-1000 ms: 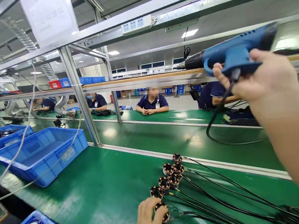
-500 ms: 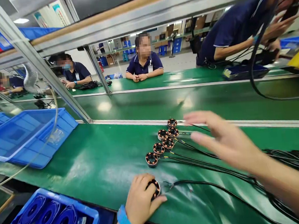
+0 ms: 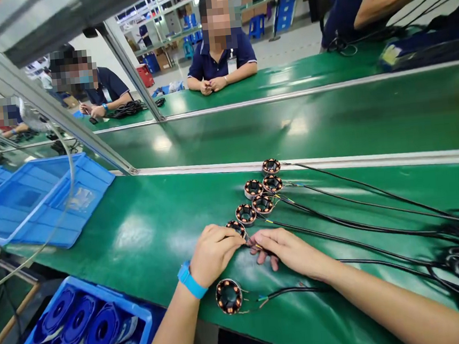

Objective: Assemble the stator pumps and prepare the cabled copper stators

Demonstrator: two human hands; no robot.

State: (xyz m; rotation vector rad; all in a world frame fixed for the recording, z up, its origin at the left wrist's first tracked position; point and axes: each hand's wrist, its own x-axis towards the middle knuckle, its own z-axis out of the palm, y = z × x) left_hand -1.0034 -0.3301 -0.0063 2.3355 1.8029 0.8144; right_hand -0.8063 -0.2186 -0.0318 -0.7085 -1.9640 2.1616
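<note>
Several round stator coils (image 3: 253, 188) with copper windings and long black leads (image 3: 378, 218) lie in a row on the green bench (image 3: 146, 233). My left hand (image 3: 212, 252), with a blue wristband, is curled over the nearest coil of the row (image 3: 236, 227), fingertips pinched at its edge. My right hand (image 3: 288, 250) lies beside it, fingers pressed on the thin wires coming off that coil. One coil (image 3: 228, 295) lies apart near the front edge, below my left wrist, touched by neither hand.
A blue bin of blue tape rolls (image 3: 79, 335) sits at the front left. An empty blue tray (image 3: 35, 202) rests at the left by a metal frame post (image 3: 59, 117). A conveyor belt (image 3: 289, 124) runs behind; seated co-workers (image 3: 220, 60) face it.
My right hand came down from the blue power tool overhead and now rests on the wires. My left hand let go of the front coil and moved to the nearest coil in the row.
</note>
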